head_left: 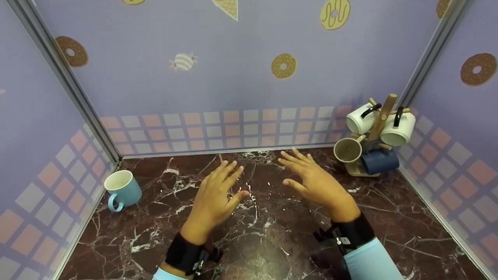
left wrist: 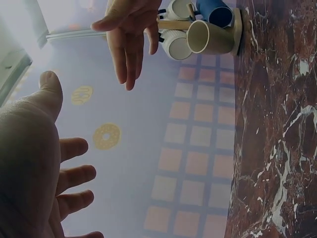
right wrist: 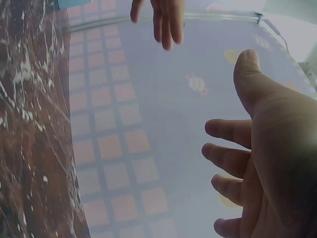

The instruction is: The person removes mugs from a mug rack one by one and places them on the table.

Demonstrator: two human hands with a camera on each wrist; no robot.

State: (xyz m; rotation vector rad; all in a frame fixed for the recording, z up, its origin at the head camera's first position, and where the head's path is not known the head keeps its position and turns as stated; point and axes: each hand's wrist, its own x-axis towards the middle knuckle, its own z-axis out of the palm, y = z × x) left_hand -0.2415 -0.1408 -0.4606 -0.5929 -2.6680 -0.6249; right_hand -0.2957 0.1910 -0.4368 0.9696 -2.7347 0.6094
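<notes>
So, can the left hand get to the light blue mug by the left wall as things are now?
Probably yes. The left hand is open and holds nothing, and the bare marble counter between it and the light blue mug shows nothing in the way.

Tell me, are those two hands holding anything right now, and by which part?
Nothing is held. The left hand and right hand hover open above the marble counter, fingers spread, apart from the light blue mug and the mug rack.

Mug rack [head_left: 379,128] base mostly hidden behind mugs, left wrist view cuts off its top
</notes>
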